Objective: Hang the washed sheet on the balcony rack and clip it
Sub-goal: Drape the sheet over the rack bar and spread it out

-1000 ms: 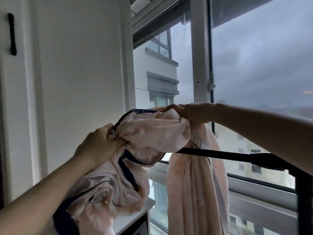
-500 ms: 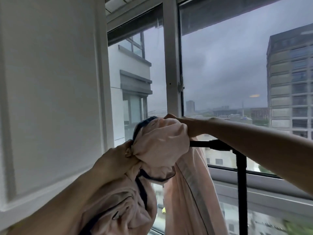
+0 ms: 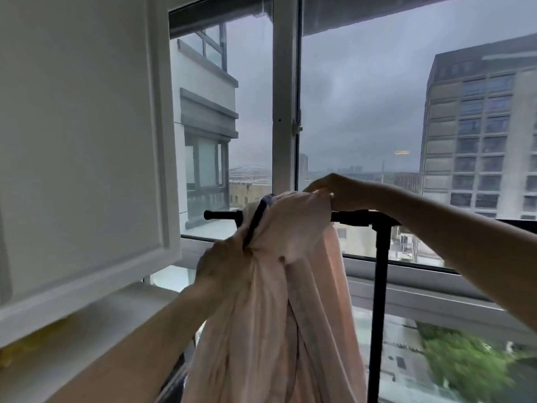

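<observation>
Pink sheet, draped over black rack, is bunched in left hand below the bar and pinched by right hand above; no writing legible.

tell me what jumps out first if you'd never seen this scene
A bunched pink sheet fills the lower middle, draped over a black rack by the window. The left hand grips its gathered folds low at the near side, and the right hand pinches its top edge above the bar. Behind the glass, a grey sky and a tall building at right.
</observation>
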A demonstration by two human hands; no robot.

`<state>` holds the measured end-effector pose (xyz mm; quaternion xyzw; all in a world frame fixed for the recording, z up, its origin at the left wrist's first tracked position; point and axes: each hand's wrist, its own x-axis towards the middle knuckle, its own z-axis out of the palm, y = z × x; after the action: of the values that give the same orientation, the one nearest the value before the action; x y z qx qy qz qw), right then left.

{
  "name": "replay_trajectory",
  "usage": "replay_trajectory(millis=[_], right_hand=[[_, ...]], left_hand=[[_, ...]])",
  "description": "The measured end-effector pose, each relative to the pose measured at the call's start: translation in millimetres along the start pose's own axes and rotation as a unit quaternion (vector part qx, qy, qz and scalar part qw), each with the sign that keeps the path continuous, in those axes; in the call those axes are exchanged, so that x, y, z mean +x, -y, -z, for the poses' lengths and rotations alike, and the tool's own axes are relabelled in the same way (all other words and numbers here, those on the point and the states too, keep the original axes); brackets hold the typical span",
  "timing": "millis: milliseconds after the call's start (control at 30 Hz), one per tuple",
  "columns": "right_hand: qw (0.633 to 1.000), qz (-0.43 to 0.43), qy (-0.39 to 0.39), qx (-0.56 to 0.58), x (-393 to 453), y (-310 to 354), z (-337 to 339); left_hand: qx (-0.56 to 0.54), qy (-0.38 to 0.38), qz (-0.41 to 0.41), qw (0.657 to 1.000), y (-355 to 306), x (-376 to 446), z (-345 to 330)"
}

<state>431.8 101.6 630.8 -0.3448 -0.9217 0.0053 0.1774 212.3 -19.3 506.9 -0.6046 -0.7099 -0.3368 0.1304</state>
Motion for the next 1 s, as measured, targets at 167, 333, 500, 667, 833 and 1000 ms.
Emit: replay_trajectory(millis=[167, 333, 500, 667, 833, 1000], right_hand=[[0.996, 0.028, -0.049, -0.062, -28.0, 17.6, -20.3], [0.983, 0.113, -0.049, -0.134, -35.3, 10.1, -35.7], [0.966, 0.119, -0.126, -0.19, -36.1, 10.0, -55.2], [0.946, 0.092, -0.198, -0.239, -43.4, 11.6, -74.7], [0.931, 0.075, -0.254, -0.252, -51.0, 13.1, -90.3], [0.92, 0.043, -0.278, -0.272, -55.6, 18.0, -102.4]], left_hand=[[-0.153, 0.008, -0.026, 0.988, -5.8, -23.1, -33.2], [-0.199, 0.051, 0.017, 0.979, 0.3, -8.8, -40.3], [-0.196, 0.078, 0.037, 0.977, 7.2, -1.4, -43.1], [-0.267, 0.098, 0.047, 0.958, 12.9, 2.0, -49.3], [-0.377, 0.164, 0.036, 0.911, 19.0, 11.2, -53.4], [-0.459, 0.22, 0.008, 0.861, 26.9, 29.6, -56.0]])
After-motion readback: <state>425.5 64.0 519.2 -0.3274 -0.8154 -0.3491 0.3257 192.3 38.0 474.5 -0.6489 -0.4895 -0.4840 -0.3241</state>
